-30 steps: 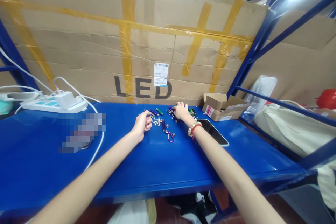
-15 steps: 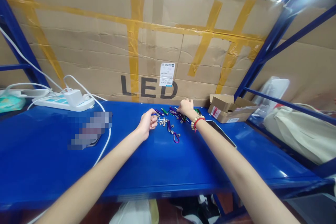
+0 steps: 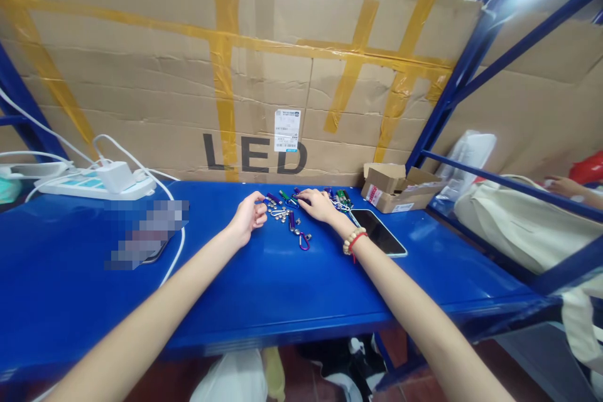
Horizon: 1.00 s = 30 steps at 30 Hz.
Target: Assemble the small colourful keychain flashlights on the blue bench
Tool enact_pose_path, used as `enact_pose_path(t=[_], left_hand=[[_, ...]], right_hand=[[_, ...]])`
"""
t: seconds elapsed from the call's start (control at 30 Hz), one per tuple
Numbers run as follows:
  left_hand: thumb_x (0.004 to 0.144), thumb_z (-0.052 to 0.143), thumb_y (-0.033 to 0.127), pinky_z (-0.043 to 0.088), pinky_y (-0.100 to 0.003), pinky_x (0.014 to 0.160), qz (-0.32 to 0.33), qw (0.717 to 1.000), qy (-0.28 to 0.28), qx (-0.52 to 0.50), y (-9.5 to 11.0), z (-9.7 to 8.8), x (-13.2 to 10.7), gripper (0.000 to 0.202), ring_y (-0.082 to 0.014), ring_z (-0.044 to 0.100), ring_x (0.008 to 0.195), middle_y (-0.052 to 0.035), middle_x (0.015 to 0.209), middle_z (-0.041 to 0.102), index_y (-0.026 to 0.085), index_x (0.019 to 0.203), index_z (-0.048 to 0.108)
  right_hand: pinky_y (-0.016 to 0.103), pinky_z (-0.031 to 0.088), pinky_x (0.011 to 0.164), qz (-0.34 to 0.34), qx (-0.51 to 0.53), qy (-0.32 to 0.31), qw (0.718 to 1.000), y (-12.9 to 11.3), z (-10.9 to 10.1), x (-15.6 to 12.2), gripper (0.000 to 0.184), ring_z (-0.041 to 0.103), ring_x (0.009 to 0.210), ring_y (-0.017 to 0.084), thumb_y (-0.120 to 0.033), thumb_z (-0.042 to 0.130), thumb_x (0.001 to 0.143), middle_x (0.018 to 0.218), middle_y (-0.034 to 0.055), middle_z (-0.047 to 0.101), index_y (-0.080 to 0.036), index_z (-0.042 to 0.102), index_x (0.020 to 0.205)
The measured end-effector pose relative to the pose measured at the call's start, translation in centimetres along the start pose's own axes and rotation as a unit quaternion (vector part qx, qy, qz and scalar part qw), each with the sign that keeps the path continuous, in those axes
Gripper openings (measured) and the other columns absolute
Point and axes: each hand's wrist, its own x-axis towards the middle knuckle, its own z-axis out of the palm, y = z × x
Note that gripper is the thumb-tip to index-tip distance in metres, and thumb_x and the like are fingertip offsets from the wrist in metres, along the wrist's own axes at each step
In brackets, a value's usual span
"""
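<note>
Left hand (image 3: 249, 217): out on the blue bench (image 3: 282, 289), fingers curled in toward the thumb at the left edge of the little pile. Too small to say whether anything is pinched in there.
Right hand (image 3: 318, 205): palm down, fingers stretched flat and pointing left, the tips lying on the far side of the pile. Nothing is visibly clamped.
Pile of keychain pieces (image 3: 285, 213): small metal bits in purple, green and silver, scattered on the bench right between the two hands, close to the back edge.
Purple carabiner (image 3: 304, 240): lying loose at the near end of the pile, just clear of the right wrist.
Bracelet (image 3: 353, 240): pale beads and a red cord round the right wrist.
Phone (image 3: 377, 231): dark screen up, flat on the bench, just to the right of the right forearm.
Cardboard box (image 3: 396, 187): small, flaps open, at the back right of the bench, beyond the phone.
Power strip (image 3: 89, 187): white, at the back left, a white charger (image 3: 115, 176) plugged in, its cable trailing forward across the bench.
LED carton (image 3: 254, 75): big flattened cardboard with yellow tape, standing upright behind the bench.
Cream bag (image 3: 513, 226): off to the right, beyond the blue rack bars.
Another person's hand (image 3: 563, 186): far right, above the bag, well apart from the pile.
</note>
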Motion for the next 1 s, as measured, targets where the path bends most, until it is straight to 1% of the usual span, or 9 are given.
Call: enact_pose_path(t=[0.17, 0.3, 0.4, 0.5, 0.6, 0.7, 0.83, 0.9, 1.0], left_hand=[[0.067, 0.045, 0.02, 0.013, -0.017, 0.031, 0.014, 1.0, 0.005, 0.007, 0.4, -0.4, 0.1, 0.014, -0.0046, 0.022, 0.029, 0.0091, 0.038, 0.026, 0.02, 0.063, 0.032], [0.067, 0.044, 0.021, 0.013, -0.016, 0.031, 0.013, 1.0, 0.016, 0.015, 0.7, -0.5, 0.0, 0.013, -0.0047, 0.022, 0.029, 0.009, 0.039, 0.025, 0.02, 0.063, 0.032], [0.066, 0.045, 0.021, 0.013, -0.016, 0.031, 0.018, 0.999, 0.019, 0.027, 0.6, -0.4, 0.1, 0.012, -0.0047, 0.022, 0.029, 0.009, 0.039, 0.025, 0.02, 0.063, 0.033], [0.067, 0.047, 0.023, 0.014, -0.016, 0.031, 0.033, 0.998, 0.021, 0.058, 0.1, -0.4, 0.2, 0.011, -0.0043, 0.023, 0.03, 0.0086, 0.04, 0.028, 0.019, 0.064, 0.036], [0.067, 0.048, 0.025, 0.015, -0.016, 0.032, 0.046, 0.995, 0.012, 0.088, -0.3, -0.3, 0.3, 0.011, -0.0039, 0.024, 0.03, 0.0081, 0.042, 0.031, 0.019, 0.067, 0.039], [0.068, 0.047, 0.026, 0.014, -0.015, 0.032, 0.046, 0.994, 0.011, 0.101, -0.6, -0.3, 0.4, 0.01, -0.0038, 0.024, 0.03, 0.0081, 0.042, 0.031, 0.019, 0.069, 0.04], [0.067, 0.049, 0.023, 0.013, -0.014, 0.032, 0.069, 0.989, 0.026, 0.132, -1.0, -0.2, 0.5, 0.011, -0.003, 0.024, 0.03, 0.0086, 0.042, 0.032, 0.019, 0.068, 0.039], [0.066, 0.053, 0.021, 0.014, -0.014, 0.032, 0.082, 0.986, 0.036, 0.142, -1.4, -0.1, 0.6, 0.014, -0.0028, 0.026, 0.03, 0.0092, 0.042, 0.032, 0.019, 0.067, 0.039], [0.065, 0.053, 0.019, 0.015, -0.013, 0.032, 0.069, 0.985, 0.05, 0.152, -1.9, 0.1, 0.7, 0.014, -0.003, 0.028, 0.03, 0.0091, 0.041, 0.034, 0.019, 0.068, 0.04]], right_hand=[[0.037, 0.032, 0.088, 0.023, -0.053, -0.019, 0.998, 0.0, -0.6, -0.7, 0.028, 0.05, 0.106, 0.022, -0.026, 0.041, 0.09, 0.114, 0.008, 0.062, -0.018, 0.067, 0.095], [0.037, 0.033, 0.086, 0.03, -0.019, 0.026, 0.999, -0.2, -1.5, -1.2, 0.026, 0.052, 0.1, 0.022, -0.029, 0.045, 0.088, 0.106, 0.007, 0.065, -0.019, 0.068, 0.093], [0.032, 0.037, 0.083, -0.032, 0.07, 0.038, 0.996, -0.6, -2.2, -1.8, 0.026, 0.056, 0.095, 0.019, -0.035, 0.049, 0.086, 0.104, 0.0055, 0.066, -0.021, 0.067, 0.098], [0.026, 0.041, 0.075, -0.126, 0.157, -0.013, 0.979, -1.2, -2.7, -2.5, 0.026, 0.059, 0.084, 0.015, -0.037, 0.054, 0.083, 0.096, 0.0044, 0.067, -0.02, 0.067, 0.098], [0.024, 0.043, 0.07, -0.169, 0.181, -0.066, 0.967, -1.7, -2.8, -3.1, 0.03, 0.059, 0.078, 0.014, -0.04, 0.063, 0.076, 0.09, 0.0039, 0.065, -0.02, 0.068, 0.097], [0.023, 0.043, 0.068, -0.153, 0.168, -0.085, 0.97, -2.3, -2.3, -3.5, 0.036, 0.058, 0.076, 0.014, -0.035, 0.067, 0.071, 0.093, 0.0038, 0.063, -0.021, 0.065, 0.105], [0.024, 0.042, 0.067, -0.096, 0.102, -0.047, 0.989, -3.3, -1.8, -3.8, 0.029, 0.057, 0.077, 0.015, -0.02, 0.062, 0.071, 0.091, 0.0029, 0.062, -0.022, 0.064, 0.1], [0.025, 0.041, 0.069, -0.087, 0.063, -0.036, 0.994, -3.9, -1.7, -4.0, 0.024, 0.057, 0.081, 0.016, -0.019, 0.06, 0.073, 0.091, 0.0042, 0.061, -0.021, 0.064, 0.097], [0.029, 0.041, 0.074, -0.098, 0.022, -0.036, 0.994, -4.4, -1.8, -4.1, 0.022, 0.055, 0.09, 0.019, -0.021, 0.057, 0.078, 0.098, 0.0077, 0.057, -0.02, 0.063, 0.1]])
